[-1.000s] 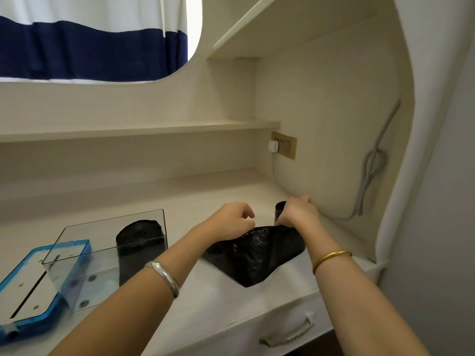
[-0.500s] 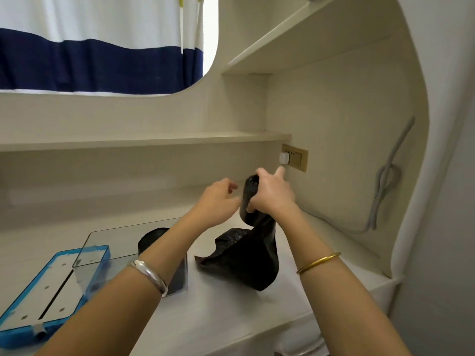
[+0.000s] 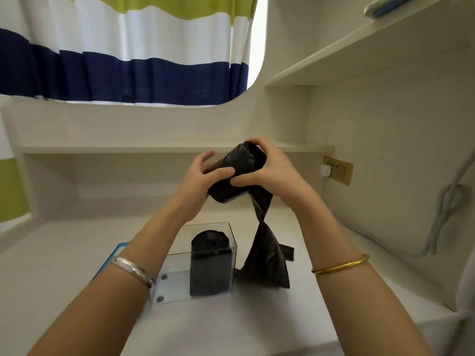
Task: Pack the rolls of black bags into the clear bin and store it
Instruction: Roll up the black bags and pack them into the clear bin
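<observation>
I hold a roll of black bags in the air above the desk, tilted. My right hand grips its upper right side and my left hand grips its lower left side. A loose unrolled bag tail hangs twisted from the roll down to the desk. The clear bin stands on the desk below, with a second black roll upright inside its right end.
A blue-edged lid lies left of the bin, mostly behind my left forearm. A wall socket with a white plug and a grey cable are on the right wall. Shelves run behind and above the desk.
The roll has been lifted from the desk into the air. My left hand has closed onto it, and the loose bag now hangs stretched below. The view has tilted up.
</observation>
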Demonstrator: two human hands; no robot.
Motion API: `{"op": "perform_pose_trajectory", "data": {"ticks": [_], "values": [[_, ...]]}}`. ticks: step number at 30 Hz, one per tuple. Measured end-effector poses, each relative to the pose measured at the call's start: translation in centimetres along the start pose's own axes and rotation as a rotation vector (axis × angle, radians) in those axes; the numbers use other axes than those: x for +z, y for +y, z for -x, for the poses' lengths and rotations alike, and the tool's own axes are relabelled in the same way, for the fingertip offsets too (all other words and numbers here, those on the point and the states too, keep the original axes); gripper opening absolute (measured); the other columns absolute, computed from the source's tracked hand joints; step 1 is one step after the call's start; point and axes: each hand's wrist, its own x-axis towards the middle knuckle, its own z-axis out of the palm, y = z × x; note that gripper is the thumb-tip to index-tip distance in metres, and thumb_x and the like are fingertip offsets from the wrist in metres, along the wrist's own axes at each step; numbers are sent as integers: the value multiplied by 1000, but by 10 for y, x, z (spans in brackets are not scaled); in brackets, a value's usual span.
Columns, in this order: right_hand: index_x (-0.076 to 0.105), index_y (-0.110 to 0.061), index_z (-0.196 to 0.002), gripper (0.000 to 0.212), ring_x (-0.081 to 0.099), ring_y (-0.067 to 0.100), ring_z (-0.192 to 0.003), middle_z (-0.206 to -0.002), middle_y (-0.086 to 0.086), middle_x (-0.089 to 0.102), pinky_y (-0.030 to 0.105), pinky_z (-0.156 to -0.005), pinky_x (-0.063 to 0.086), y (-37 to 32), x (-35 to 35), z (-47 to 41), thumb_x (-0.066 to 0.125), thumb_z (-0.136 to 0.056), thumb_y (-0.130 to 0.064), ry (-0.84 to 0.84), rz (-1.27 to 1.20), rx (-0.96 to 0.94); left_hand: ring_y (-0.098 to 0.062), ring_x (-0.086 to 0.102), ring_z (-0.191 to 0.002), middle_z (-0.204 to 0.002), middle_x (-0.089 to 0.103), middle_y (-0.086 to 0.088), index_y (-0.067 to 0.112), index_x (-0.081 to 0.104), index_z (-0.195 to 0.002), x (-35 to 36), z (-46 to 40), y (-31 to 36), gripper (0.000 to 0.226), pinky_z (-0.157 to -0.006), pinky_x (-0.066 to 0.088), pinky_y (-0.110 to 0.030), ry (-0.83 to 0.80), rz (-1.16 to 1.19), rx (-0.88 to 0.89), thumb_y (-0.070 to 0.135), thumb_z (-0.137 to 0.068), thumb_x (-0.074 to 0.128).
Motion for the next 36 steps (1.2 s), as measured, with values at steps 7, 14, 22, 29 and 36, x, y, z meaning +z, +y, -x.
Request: {"op": "perform_pose_trajectory", "data": {"ticks": [7, 14, 22, 29, 36], "values": [[45, -29, -119, 64, 57, 16, -101, -104, -13, 50, 29, -80, 57, -9, 8, 0, 80, -69, -9, -65, -236, -80, -27, 65, -101, -102, 70, -8, 19, 61, -109, -22, 11, -5, 68, -90, 51, -48, -203, 277, -52, 29, -46, 85], [46, -32, -113, 58, 61, 11, -88, -98, -8, 56, 15, -64, 55, 3, 11, -3, 78, -72, -6, -87, -410, -47, -13, 59, -101, -92, 73, 9, 30, 59, -101, -19, 11, -9, 75, -90, 44, -33, -51, 93, 1, 67, -38, 77], [37, -29, -132, 80, 61, 23, -107, -121, 6, 58, 35, -89, 54, 23, 20, -9, 80, -68, -12, -108, -473, 64, -17, 64, -95, -103, 65, -6, 12, 54, -120, -8, 7, 0, 69, -70, 55, -26, 80, 127, 140, 47, -61, 62], [58, -9, -101, 31, 62, 28, -94, -98, 9, 64, 38, -83, 55, 57, 35, -4, 63, -75, 8, -536, 131, 368, -22, 57, -105, -115, 56, -10, 7, 44, -133, -12, 3, 10, 90, -78, 51, -32, 260, 234, 218, 51, -57, 63], [60, -8, -101, 32, 62, 34, -100, -99, 10, 63, 43, -79, 55, 56, 26, 2, 63, -72, 4, -1071, 207, 362, -24, 54, -111, -116, 54, -9, 9, 41, -134, -24, -3, 10, 81, -86, 51, -34, 384, 301, 244, 46, -65, 62]]}}
